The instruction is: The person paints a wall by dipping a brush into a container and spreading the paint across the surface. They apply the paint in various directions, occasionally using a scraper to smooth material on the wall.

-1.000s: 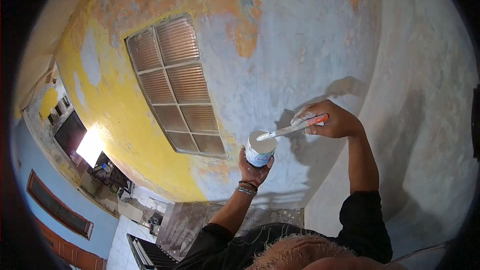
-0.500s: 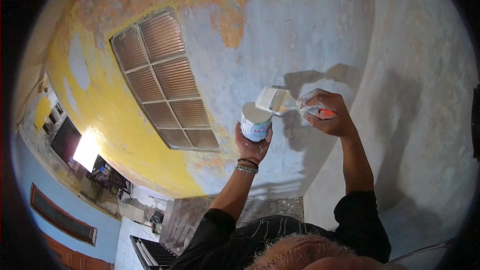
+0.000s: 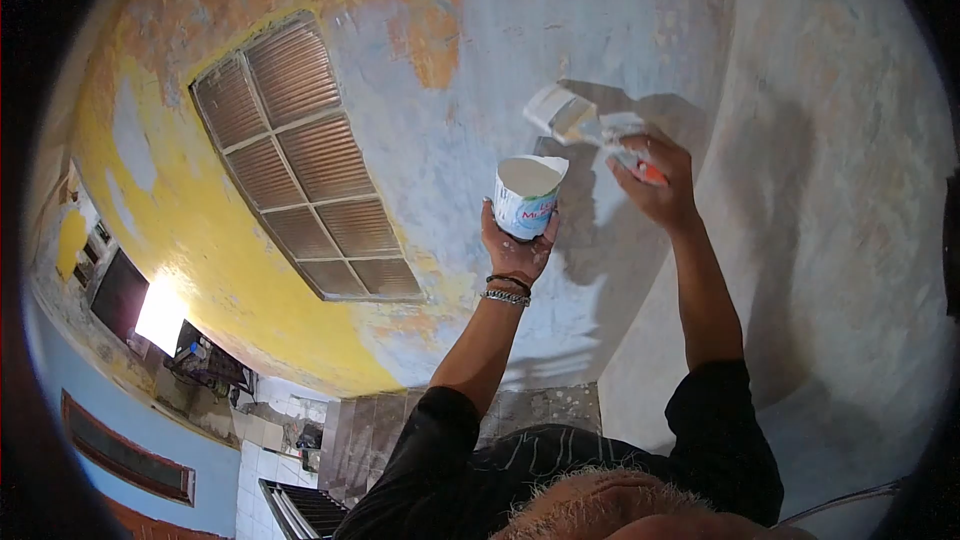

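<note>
In my left hand (image 3: pixel 518 248) is a white tub (image 3: pixel 524 208) with blue and red print, its open top showing pale paint inside. My fingers wrap round its lower part from below. To the upper right, my right hand (image 3: pixel 655 180) closes round the red-and-white handle of a wide paintbrush (image 3: pixel 563 115). The brush's bristles are coated white and point up and left, above the tub and apart from it. Behind both is a patchy pale blue wall (image 3: pixel 520 50), with the shadow of my hand and brush on it.
A window (image 3: pixel 310 155) with ribbed panes is set in the wall at left, amid yellow and orange peeling paint. A grey wall (image 3: pixel 820 240) meets it at a corner on the right. Below left are a bright light (image 3: pixel 162 315), a dark metal rack (image 3: pixel 300 512) and floor tiles (image 3: pixel 350 440).
The paintbrush has risen from the tub's rim, up and slightly right, in my right hand. My left hand with the tub sits higher and a little right; the view has shifted somewhat.
</note>
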### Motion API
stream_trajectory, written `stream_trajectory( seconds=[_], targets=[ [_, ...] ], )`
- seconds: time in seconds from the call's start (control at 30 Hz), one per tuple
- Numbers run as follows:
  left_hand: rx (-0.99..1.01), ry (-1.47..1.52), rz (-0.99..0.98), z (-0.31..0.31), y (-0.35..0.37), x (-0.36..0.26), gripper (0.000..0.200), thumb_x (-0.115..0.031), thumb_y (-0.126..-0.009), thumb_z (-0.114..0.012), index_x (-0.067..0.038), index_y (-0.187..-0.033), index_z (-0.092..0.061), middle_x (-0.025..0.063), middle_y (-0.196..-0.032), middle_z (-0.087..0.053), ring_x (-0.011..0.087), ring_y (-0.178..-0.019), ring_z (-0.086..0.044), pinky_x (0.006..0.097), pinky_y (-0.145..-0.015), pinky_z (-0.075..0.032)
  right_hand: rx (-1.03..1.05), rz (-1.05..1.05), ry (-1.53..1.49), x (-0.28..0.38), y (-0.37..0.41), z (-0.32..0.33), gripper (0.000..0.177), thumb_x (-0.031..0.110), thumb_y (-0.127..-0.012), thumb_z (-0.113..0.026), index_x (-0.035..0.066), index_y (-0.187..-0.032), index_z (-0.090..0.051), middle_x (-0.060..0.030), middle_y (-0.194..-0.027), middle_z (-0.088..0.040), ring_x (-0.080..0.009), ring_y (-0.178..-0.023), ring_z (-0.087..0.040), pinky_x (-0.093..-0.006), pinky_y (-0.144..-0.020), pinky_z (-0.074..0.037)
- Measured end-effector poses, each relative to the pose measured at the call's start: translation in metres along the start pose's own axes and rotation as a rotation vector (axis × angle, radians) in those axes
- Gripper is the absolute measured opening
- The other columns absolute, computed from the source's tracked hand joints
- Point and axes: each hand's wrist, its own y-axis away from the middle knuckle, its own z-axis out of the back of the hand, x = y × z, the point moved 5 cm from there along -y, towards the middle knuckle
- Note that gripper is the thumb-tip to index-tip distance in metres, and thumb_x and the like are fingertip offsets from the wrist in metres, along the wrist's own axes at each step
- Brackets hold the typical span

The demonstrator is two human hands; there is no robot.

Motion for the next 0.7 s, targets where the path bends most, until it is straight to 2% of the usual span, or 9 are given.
stream_trajectory(
  seconds=[0.1, 0.17, 0.23, 0.37, 0.43, 0.5, 0.57, 0.63, 0.7],
  targets=[
    [-0.048, 0.006, 0.01, 0.009, 0.007, 0.001, 0.063, -0.056, -0.08, -0.042, -0.009, -0.121, -0.044, 0.0164, -0.112, -0.051, 0.0324, -0.097, -0.054, 0.0389, -0.073, -0.052, -0.04, -0.074, 0.065, -0.025, -0.028, -0.004, 0.02, 0.004, -0.067, -0.071, 0.002, -0.084, -0.06, -0.0124, -0.083, -0.062, -0.0241, -0.072, -0.062, -0.0314, -0.06, -0.049],
    [-0.086, 0.009, 0.019, 0.018, 0.016, 0.001, 0.063, -0.056, -0.08, -0.042, -0.008, -0.121, -0.044, 0.0164, -0.112, -0.051, 0.032, -0.097, -0.054, 0.0386, -0.073, -0.052, -0.153, 0.08, 0.229, -0.03, -0.065, 0.002, 0.016, 0.011, -0.069, -0.071, 0.003, -0.078, -0.061, -0.0108, -0.073, -0.062, -0.0242, -0.062, -0.061, -0.0324, -0.055, -0.048],
    [-0.077, 0.008, 0.044, 0.026, 0.029, -0.001, 0.064, -0.056, -0.079, -0.043, -0.008, -0.121, -0.044, 0.0163, -0.113, -0.051, 0.0315, -0.097, -0.054, 0.0382, -0.072, -0.052, -0.195, 0.125, 0.286, -0.027, -0.11, 0.009, 0.017, 0.013, -0.07, -0.073, 0.002, -0.074, -0.061, -0.0062, -0.064, -0.059, -0.0123, -0.056, -0.054, -0.0259, -0.053, -0.043],
    [-0.092, -0.01, 0.047, 0.038, 0.063, -0.011, 0.063, -0.056, -0.078, -0.046, -0.009, -0.12, -0.045, 0.0153, -0.112, -0.051, 0.0315, -0.097, -0.054, 0.0382, -0.071, -0.053, -0.108, 0.054, 0.178, -0.001, -0.173, 0.029, 0.017, 0.016, -0.074, -0.068, 0.002, -0.073, -0.059, -0.0056, -0.064, -0.059, -0.0122, -0.057, -0.052, -0.0283, -0.054, -0.044],
    [-0.146, -0.029, 0.013, 0.046, 0.081, -0.017, 0.063, -0.056, -0.078, -0.047, -0.008, -0.119, -0.045, 0.0147, -0.112, -0.051, 0.0315, -0.098, -0.053, 0.0373, -0.069, -0.054, -0.096, 0.053, 0.091, 0.014, -0.169, 0.036, 0.018, 0.017, -0.076, -0.065, 0.002, -0.071, -0.056, -0.0071, -0.065, -0.059, -0.0146, -0.058, -0.053, -0.0313, -0.054, -0.043],
    [-0.195, -0.077, -0.014, 0.057, 0.101, -0.027, 0.062, -0.055, -0.077, -0.048, -0.009, -0.119, -0.046, 0.014, -0.112, -0.051, 0.0312, -0.099, -0.053, 0.0369, -0.069, -0.054, 0.124, 0.011, 0.27, 0.006, -0.15, 0.037, 0.019, 0.018, -0.074, -0.071, 0.002, -0.077, -0.061, -0.0029, -0.067, -0.061, -0.0079, -0.058, -0.051, -0.0249, -0.057, -0.044],
    [-0.265, -0.112, -0.059, 0.074, 0.122, -0.035, 0.056, -0.052, -0.077, -0.05, -0.012, -0.117, -0.047, 0.0129, -0.111, -0.052, 0.0298, -0.097, -0.053, 0.0383, -0.069, -0.053, 0.254, -0.075, 0.075, -0.017, -0.123, 0.015, 0.021, 0.019, -0.074, -0.071, 0.002, -0.079, -0.062, -0.003, -0.069, -0.062, -0.0106, -0.059, -0.054, -0.0252, -0.059, -0.045],
    [-0.256, -0.052, -0.057, 0.074, 0.143, -0.04, 0.054, -0.05, -0.077, -0.05, -0.012, -0.116, -0.048, 0.0116, -0.11, -0.053, 0.0295, -0.096, -0.053, 0.0386, -0.069, -0.053, 0.394, -0.049, 0.107, -0.023, -0.101, -0.003, 0.027, 0.025, -0.072, -0.072, 0.004, -0.086, -0.065, -0.0109, -0.078, -0.064, -0.0187, -0.071, -0.059, -0.0311, -0.07, -0.048],
    [-0.276, -0.097, -0.092, 0.076, 0.163, -0.042, 0.053, -0.05, -0.077, -0.05, -0.012, -0.115, -0.049, 0.0109, -0.109, -0.053, 0.0293, -0.096, -0.054, 0.0382, -0.068, -0.053, 0.356, -0.055, 0.169, -0.033, -0.098, -0.011, 0.025, 0.018, -0.071, -0.073, 0.001, -0.086, -0.062, -0.006, -0.076, -0.063, -0.0147, -0.07, -0.056, -0.0297, -0.069, -0.045]
  ],
)
